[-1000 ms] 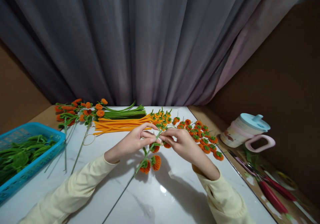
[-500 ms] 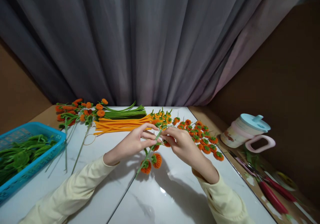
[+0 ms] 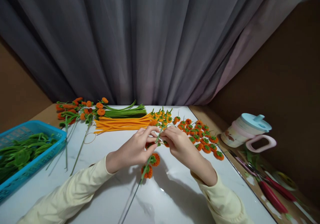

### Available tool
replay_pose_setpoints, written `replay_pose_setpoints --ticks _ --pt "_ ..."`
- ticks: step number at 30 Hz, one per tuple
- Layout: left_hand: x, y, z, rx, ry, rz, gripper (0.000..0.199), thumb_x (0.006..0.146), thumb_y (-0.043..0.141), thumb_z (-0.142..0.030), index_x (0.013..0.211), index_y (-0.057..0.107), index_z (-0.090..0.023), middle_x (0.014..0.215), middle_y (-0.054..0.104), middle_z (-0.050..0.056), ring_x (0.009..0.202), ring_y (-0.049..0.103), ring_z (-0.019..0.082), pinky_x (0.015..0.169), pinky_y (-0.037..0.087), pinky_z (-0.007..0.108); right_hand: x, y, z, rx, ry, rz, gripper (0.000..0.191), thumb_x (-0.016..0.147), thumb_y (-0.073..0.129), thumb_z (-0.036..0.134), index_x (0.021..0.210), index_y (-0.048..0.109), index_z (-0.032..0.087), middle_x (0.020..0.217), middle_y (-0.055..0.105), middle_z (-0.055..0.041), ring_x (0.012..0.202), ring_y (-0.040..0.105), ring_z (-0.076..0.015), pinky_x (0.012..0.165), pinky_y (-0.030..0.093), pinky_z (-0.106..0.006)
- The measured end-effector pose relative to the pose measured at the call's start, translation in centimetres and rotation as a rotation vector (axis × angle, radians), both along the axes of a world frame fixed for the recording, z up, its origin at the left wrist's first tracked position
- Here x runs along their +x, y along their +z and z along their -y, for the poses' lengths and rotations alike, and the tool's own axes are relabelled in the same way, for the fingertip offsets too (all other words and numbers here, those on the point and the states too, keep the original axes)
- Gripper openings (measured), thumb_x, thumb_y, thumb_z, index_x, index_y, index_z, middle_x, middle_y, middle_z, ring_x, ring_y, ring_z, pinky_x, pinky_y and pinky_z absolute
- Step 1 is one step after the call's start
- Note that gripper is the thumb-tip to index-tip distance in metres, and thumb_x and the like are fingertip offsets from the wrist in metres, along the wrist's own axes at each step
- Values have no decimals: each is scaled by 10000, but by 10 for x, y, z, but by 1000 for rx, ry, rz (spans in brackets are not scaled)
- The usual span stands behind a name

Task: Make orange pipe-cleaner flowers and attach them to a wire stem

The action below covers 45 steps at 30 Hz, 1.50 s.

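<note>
Between my hands a green stem [image 3: 145,169] with orange fuzzy flowers [image 3: 155,159] slants down toward me. The fingers of my left hand [image 3: 137,149] are closed on the stem, just above the flowers. Close beside it, my right hand [image 3: 179,144] pinches at the stem's upper part; its fingertips touch the stem and a thin wire loop shows above them. Beyond the hands lie small yellow-orange flowers [image 3: 158,114], and to the right are several orange ones [image 3: 205,148] with green tops.
Orange strips [image 3: 120,124] and green strips [image 3: 127,112] lie at the back. Finished-looking flower stems [image 3: 80,154] are at the left, near a blue basket [image 3: 53,132] of green pieces. At the right are a cup [image 3: 235,134] and red-handled pliers [image 3: 271,195].
The flowers on the stem have shifted and turned slightly, and the stem's lower end has swung right. My left hand has rolled a little, its fingers more bent round the stem.
</note>
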<state>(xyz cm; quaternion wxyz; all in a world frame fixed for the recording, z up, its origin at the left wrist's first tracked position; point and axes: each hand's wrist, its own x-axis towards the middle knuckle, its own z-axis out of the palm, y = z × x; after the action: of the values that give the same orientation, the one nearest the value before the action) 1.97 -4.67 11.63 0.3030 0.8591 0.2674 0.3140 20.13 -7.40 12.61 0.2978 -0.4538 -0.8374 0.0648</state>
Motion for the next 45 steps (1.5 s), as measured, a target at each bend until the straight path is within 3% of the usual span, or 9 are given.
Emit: replay_pose_setpoints --ticks 6,11,14,20,26,36,41,45 --pt "0 3 -5 -226 -43 43 175 887 419 -212 1051 365 -187 698 641 3 813 632 184 735 442 282 -1 -1 1 8 -7 87 292 726 395 -95 723 550 153 713 552 -37 693 467 -162 644 361 -266" --pt "2 -1 -4 -68 -47 22 183 880 401 -170 1057 354 -183 846 617 39 855 608 173 794 419 293 -5 -2 4 74 -65 276 318 629 384 -116 704 539 151 721 542 -52 719 447 -185 667 341 -290" --pt "2 -4 -4 -40 -53 12 184 890 374 -162 1072 362 -185 838 595 33 797 603 162 730 425 270 -6 -1 6 106 -73 312 321 612 375 -117 691 519 159 711 531 -49 708 434 -185 665 330 -288" --pt "2 -3 -7 -223 9 45 194 899 407 -217 1090 381 -190 753 610 -8 674 569 133 635 398 236 -4 0 5 99 -44 246 315 631 370 -107 706 519 160 726 529 -48 724 433 -184 657 327 -285" --pt "5 -3 -7 -390 21 119 268 880 475 -247 1121 368 -198 744 626 -17 722 569 129 695 396 235 -1 2 4 82 -44 213 313 669 382 -113 733 536 151 732 538 -48 733 451 -180 666 321 -284" --pt "5 -8 -6 -373 30 219 269 863 506 -224 1092 366 -213 728 608 -23 711 583 128 660 390 226 0 8 6 91 -54 216 281 795 387 -60 798 587 137 790 588 -76 755 501 -188 678 371 -303" --pt "7 -9 -7 -406 50 275 262 852 521 -226 1069 374 -212 727 614 -14 747 607 147 664 403 232 8 13 9 199 -74 149 267 856 383 0 925 598 142 902 627 -104 854 550 -213 733 417 -334" --pt "7 -11 -8 -405 98 307 257 836 540 -223 1049 396 -216 722 609 -21 729 602 139 647 397 223 11 22 17 226 -101 59 222 889 395 48 890 598 136 844 626 -93 803 560 -202 703 436 -322"
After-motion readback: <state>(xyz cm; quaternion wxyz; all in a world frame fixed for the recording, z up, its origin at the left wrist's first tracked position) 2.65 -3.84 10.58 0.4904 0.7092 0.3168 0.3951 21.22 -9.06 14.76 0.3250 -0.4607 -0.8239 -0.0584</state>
